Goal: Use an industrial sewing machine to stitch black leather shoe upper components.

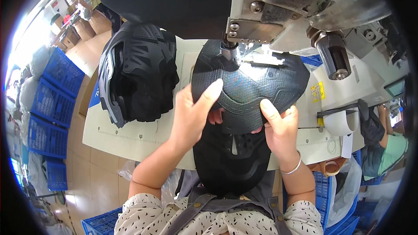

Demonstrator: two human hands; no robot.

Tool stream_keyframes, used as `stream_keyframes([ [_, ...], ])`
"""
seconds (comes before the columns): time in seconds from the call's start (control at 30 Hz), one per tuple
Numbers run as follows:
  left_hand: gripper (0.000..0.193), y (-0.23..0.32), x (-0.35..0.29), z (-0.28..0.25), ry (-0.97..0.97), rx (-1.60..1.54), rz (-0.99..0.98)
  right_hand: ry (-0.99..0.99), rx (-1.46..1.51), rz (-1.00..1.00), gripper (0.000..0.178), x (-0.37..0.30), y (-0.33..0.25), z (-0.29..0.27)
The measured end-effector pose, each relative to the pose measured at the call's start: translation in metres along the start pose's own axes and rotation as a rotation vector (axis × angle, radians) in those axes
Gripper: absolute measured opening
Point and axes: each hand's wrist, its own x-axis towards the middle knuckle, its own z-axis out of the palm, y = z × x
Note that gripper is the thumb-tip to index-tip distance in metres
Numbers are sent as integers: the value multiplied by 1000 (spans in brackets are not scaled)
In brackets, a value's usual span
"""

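A black textured shoe upper (241, 89) lies on the pale sewing table, its far part under the needle bar (229, 50) of a sewing machine (278, 13). My left hand (196, 113) grips its left side, thumb on top and fingers curled beneath. On the near right edge, my right hand (280, 126) pinches it between thumb and fingers. A second black upper (233, 169), or a further part of the same one, hangs over the table's front edge toward my lap; I cannot tell which. Bright light from the machine falls on the held piece.
Left on the table (113, 141) sits a pile of black and grey shoe uppers (139, 72). Blue crates (50, 109) stand stacked at far left, another blue crate (102, 224) below. A white round holder (342, 124) projects at right. A co-worker's green sleeve (392, 152) shows beyond.
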Motion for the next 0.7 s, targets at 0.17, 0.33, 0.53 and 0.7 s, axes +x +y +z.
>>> stream_keyframes([
  [0.17,18,-25,-28,0,-79,3,67,-15,-6,126,13,-10,2,11],
  [0.33,16,-21,-30,21,-37,-184,115,-86,15,113,12,-13,12,18],
  [0.53,15,-15,-12,33,51,-39,199,-113,-68,203,13,-23,9,15],
  [0.7,18,-14,-7,19,39,-134,66,-319,-691,-309,9,-43,-21,-12],
])
